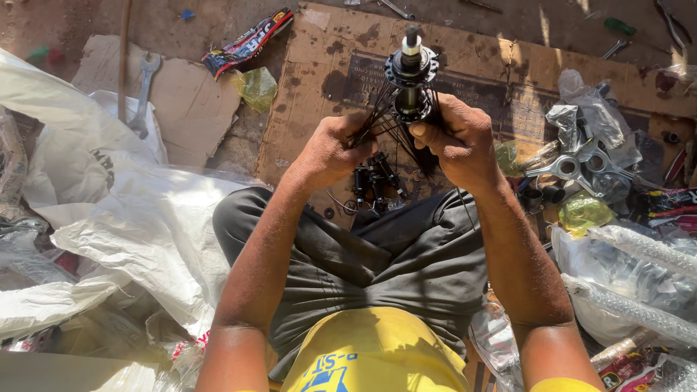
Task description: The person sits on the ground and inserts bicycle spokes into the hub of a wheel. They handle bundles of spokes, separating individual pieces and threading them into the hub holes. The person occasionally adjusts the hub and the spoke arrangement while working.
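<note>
Both hands grip one black wheel hub (411,80): the right hand (459,142) has its fingers closed round the hub's lower flange, the left hand (330,149) pinches the thin black spokes (377,120) hanging just beside them, above flattened cardboard (523,80).

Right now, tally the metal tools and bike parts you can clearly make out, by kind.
Wheel hub, held in the right hand with the left hand on its spokes: 1
Spanners: 2
Silver crank arms: 1 cluster
Black cylindrical parts: 1 group
Total: 5
</note>
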